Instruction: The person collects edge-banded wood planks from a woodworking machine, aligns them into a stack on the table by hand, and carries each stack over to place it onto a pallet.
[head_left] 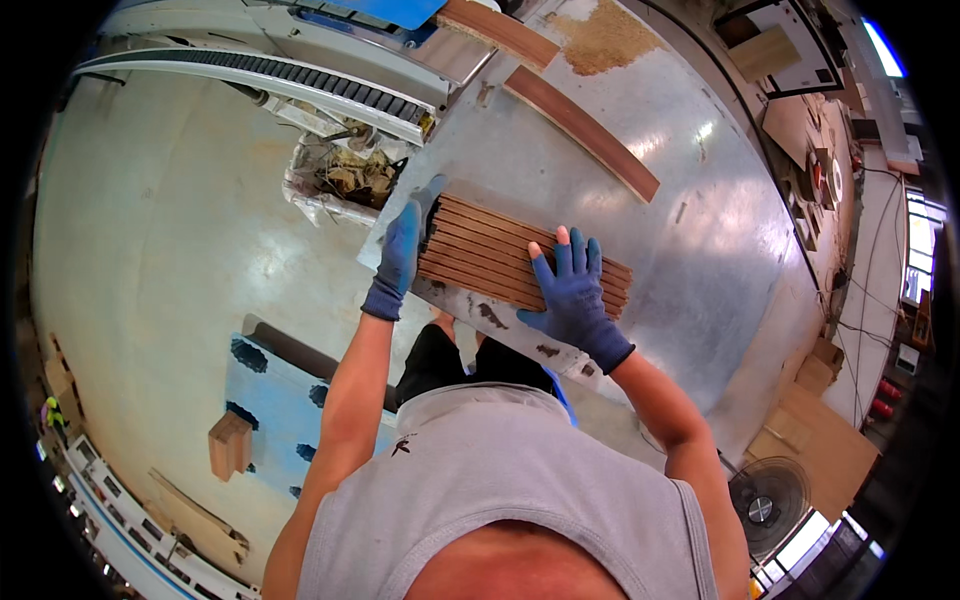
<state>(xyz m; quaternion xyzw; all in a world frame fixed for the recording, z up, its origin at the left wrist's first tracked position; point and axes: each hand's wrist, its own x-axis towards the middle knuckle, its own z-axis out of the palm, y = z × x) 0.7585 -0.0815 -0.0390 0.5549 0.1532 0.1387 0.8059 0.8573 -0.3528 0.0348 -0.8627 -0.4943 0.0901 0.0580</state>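
A bundle of brown wooden strips (490, 250) lies side by side on the grey metal table (690, 300), near its front edge. My left hand (400, 245), in a blue glove, rests along the bundle's left end with its fingers stretched out and pressed together against the strip ends. My right hand (578, 295), in a matching glove with two bare fingertips, lies flat with spread fingers over the right part of the strips. The underside of my left palm is hidden.
A longer brown plank (585, 135) lies farther back on the table, near a sawdust pile (605, 40). A roller conveyor (270, 80) curves at the upper left above a scrap bin (350, 175). Left of me, a wood block stack (230, 445) sits on a blue board (275, 400). A fan (765, 507) stands at lower right.
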